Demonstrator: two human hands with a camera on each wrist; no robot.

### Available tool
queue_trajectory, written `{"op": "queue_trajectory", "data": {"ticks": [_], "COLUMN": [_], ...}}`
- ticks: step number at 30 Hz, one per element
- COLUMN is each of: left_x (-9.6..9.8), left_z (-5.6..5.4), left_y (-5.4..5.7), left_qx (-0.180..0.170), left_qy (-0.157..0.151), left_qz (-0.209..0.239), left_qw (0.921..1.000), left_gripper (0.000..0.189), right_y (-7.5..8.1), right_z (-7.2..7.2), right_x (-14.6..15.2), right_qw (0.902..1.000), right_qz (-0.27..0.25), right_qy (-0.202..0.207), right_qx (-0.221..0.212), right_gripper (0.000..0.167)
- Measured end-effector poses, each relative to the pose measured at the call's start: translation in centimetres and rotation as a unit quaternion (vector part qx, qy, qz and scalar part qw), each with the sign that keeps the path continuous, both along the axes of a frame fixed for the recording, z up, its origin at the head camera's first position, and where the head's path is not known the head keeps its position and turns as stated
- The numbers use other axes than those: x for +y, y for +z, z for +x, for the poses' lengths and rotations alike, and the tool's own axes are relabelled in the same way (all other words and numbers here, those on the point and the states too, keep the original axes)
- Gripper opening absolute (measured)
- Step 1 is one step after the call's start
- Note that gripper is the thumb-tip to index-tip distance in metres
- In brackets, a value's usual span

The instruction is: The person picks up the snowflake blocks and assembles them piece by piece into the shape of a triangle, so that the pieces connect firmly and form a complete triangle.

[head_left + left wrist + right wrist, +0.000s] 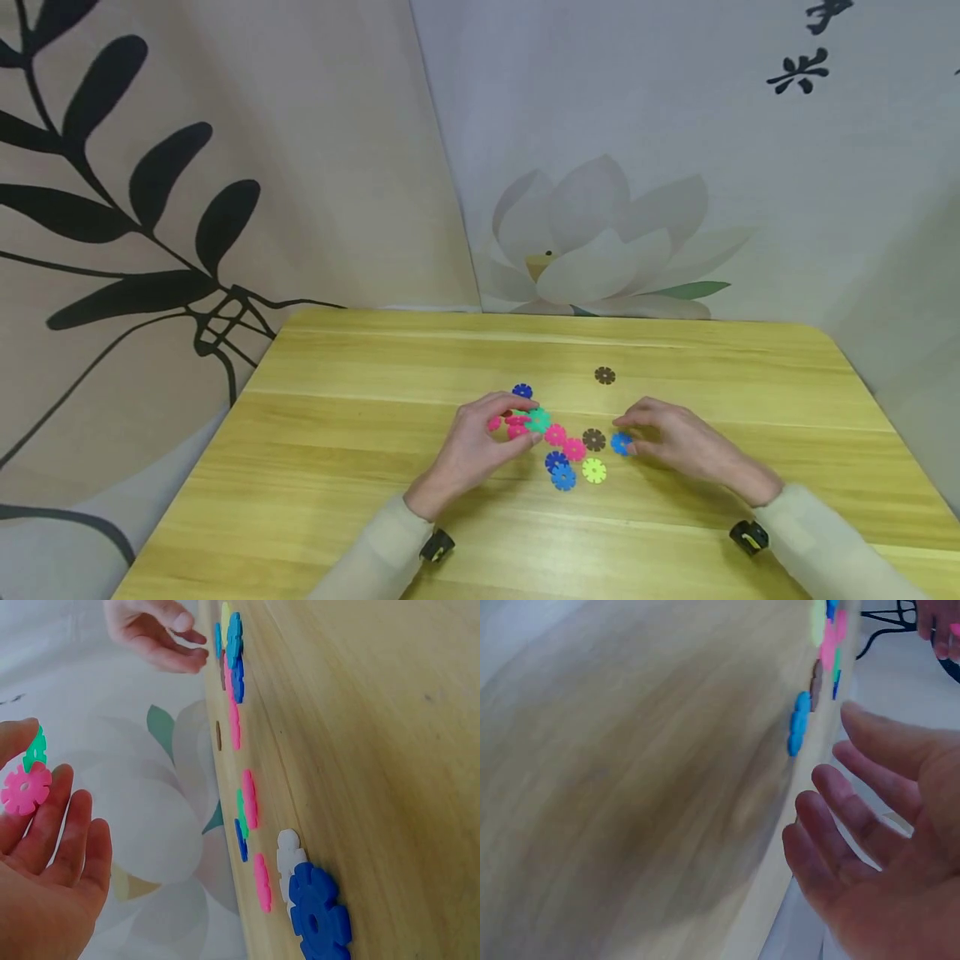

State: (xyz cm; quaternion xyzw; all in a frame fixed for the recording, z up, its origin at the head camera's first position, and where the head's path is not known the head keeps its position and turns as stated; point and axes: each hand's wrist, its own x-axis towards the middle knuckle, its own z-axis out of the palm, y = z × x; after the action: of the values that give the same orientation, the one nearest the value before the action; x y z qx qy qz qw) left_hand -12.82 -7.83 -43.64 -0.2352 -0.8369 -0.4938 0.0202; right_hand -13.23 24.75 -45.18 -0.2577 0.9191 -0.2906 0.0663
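Left hand [476, 442]: the grip pinches a green notched disc [34, 754] and a pink notched disc [24, 801] between thumb and fingers, raised off the desk [262, 467]. The two discs overlap; whether their slots interlock cannot be determined. Holding near the rim presumably leaves most notches exposed.

Right hand [686, 443]: the grip is spread, fingers loosely bent, carrying nothing. A light blue notched disc [799, 724] lies on the desk just beside the thumb, with a gap visible in the right wrist view. This position probably suits fingertip access.

Loose stock: a yellow-green disc [594, 471] and a brown disc [594, 440] lie between the hands, likely for reach from either side. A second brown disc [604, 376] lies apart, nearer the far edge.
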Motion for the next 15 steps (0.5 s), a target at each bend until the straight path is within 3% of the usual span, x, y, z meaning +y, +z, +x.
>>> {"op": "queue_trajectory", "data": {"ticks": [5, 9, 15], "left_x": [0.00, 0.05, -0.11], "left_z": [0.13, 0.10, -0.14], "left_y": [-0.34, -0.45, -0.14], "left_qx": [-0.026, -0.032, -0.025], "left_qy": [-0.003, -0.002, -0.002], "left_qz": [0.009, 0.014, 0.019], "left_qw": [0.9996, 0.9994, 0.9995], "left_gripper": [0.036, 0.037, 0.036], "right_y": [-0.66, -0.99, -0.56], "right_z": [-0.06, -0.18, -0.80], "right_x": [0.21, -0.04, -0.68], "right_qw": [0.9994, 0.9990, 0.9998], "right_qz": [0.027, 0.039, 0.010], "right_qy": [0.023, 0.017, -0.005], "right_qx": [-0.002, 0.009, -0.015], "right_gripper": [0.034, 0.023, 0.018]}}
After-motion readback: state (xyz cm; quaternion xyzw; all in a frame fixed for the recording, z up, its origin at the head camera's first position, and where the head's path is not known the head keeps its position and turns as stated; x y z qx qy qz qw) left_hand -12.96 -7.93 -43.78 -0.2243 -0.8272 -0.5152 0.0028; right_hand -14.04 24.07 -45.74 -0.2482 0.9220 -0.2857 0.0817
